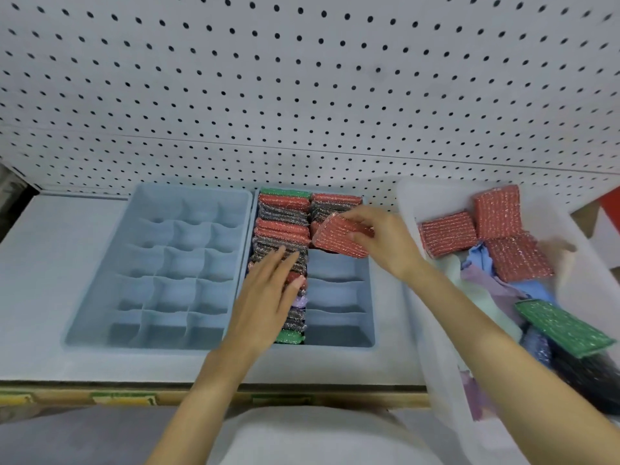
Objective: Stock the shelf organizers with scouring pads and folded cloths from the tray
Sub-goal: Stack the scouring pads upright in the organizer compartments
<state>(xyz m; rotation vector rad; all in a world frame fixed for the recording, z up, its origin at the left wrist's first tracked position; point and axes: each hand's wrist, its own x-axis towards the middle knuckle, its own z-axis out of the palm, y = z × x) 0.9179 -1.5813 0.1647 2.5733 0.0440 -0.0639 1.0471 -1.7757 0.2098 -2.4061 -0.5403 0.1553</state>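
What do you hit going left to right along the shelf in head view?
Empty blue grid organizer → left hand, flat on the packed pad column → red scouring pad, pinched by the right hand → translucent tray.

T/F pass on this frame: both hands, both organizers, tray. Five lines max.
1. The right hand pinches a red scouring pad above the right organizer. True.
2. The left hand grips a folded cloth. False: its straight fingers rest on the row of pads in that organizer's left column.
3. The left organizer is packed with pads. False: every compartment in view is empty.
4. The tray holds red pads and a green pad. True.
5. The near compartments of the right organizer's right column are filled. False: they are empty, and pads sit only at the far end.
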